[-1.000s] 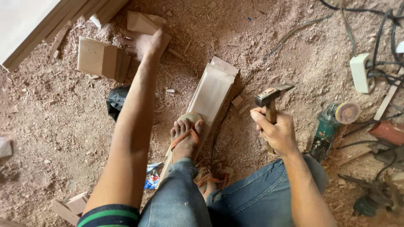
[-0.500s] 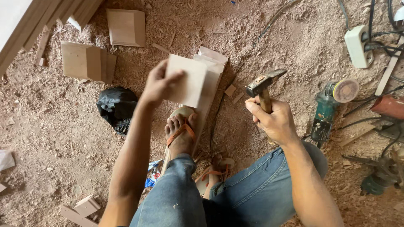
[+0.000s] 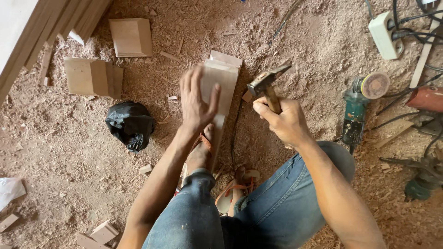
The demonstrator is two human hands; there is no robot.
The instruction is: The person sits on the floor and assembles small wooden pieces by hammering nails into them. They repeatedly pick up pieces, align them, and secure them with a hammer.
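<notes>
Since half a second ago the left hand (image 3: 197,102) has brought the small wood block down from the air and now lays it flat on the long moulding (image 3: 220,99), while the hammer (image 3: 267,85) has stayed raised beside it. Furthest left, planks (image 3: 41,27) lean along the edge of the sawdust floor (image 3: 55,152), with cut blocks (image 3: 92,76) and another block (image 3: 130,37) lying loose near them, likely offcuts left where they fell. A black bag (image 3: 130,124) sits crumpled just left of the arm. The left hand is spread, fingers splayed and palm pressing down, which seems meant to hold the block against the moulding; the block itself is mostly hidden under it. A sandalled foot (image 3: 200,150) rests on the near end of the moulding, apparently to pin it to the floor. The right hand (image 3: 284,121) is closed in a fist round the hammer handle, head tilted up and left toward the moulding. Further right lie a green grinder (image 3: 357,110), a white power strip (image 3: 385,30) and tangled cables (image 3: 410,18), well apart from the work.
</notes>
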